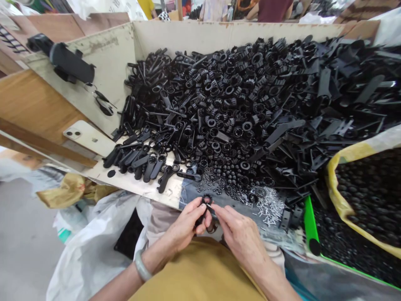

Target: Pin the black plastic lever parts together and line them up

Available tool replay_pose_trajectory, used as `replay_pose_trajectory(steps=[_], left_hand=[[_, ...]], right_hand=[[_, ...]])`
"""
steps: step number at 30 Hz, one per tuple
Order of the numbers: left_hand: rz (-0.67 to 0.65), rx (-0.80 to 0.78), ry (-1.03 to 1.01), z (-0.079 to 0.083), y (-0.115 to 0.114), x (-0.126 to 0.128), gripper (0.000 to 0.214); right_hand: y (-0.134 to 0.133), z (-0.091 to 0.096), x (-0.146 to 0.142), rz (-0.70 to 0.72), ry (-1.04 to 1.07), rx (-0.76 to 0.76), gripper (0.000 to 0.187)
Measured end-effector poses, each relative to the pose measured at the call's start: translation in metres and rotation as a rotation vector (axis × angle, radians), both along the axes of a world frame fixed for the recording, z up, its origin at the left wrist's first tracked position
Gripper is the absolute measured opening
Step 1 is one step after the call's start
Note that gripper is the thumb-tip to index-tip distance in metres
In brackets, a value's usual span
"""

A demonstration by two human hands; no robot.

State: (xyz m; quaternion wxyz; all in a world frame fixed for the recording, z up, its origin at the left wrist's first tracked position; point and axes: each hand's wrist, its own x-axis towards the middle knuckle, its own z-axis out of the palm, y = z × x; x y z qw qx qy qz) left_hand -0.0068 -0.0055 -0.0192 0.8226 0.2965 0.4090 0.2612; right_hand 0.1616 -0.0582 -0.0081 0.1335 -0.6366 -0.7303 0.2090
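A huge heap of loose black plastic parts [232, 88], rings, flat blades and handles jumbled together, fills the worktop beyond the hands, backed by a tall pale board [219, 34]. A crumpled white plastic bag [84, 246] hangs at the front left. At the right, a yellow-and-white-edged sack [340, 167] full of black rounded pieces takes up the corner, with an upright bright green strip [310, 221] just beside it, between the sack and the pins. A black cylindrical holder [73, 62] is fixed to the left side board. Below it, a white phone [89, 138] leans near a row of black ring-headed handles [147, 163]. A scatter of slim silver metal pins [271, 205] lies in front of the heap, right of the hands.

The left hand [192, 219] pinches a small black plastic piece with a toothed ring head [206, 199] between thumb and fingers, just over the front edge of the worktop. The ring faces up, open in the middle; the fingers hide much of its lower part. The right hand [238, 232] has its fingertips bunched against the ring; I cannot tell whether they pinch anything smaller.
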Motion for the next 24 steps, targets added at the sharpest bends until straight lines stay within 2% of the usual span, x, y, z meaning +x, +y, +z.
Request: replay_pose_trajectory(steps=[6, 11, 15, 24], left_hand=[[0.020, 0.012, -0.024, -0.005, -0.001, -0.002, 0.035], [0.001, 0.061, -0.001, -0.013, -0.003, -0.001, 0.032], [-0.028, 0.112, 0.055, -0.011, -0.003, 0.001, 0.030], [-0.044, 0.107, 0.059, -0.009, -0.004, 0.001, 0.030]], right_hand=[[0.002, 0.001, 0.002, 0.010, 0.003, 0.011, 0.039], [0.003, 0.001, 0.004, 0.050, -0.103, 0.003, 0.042], [0.004, 0.003, 0.006, 0.090, -0.167, -0.007, 0.043], [0.003, 0.001, 0.009, 0.061, -0.068, 0.016, 0.043]])
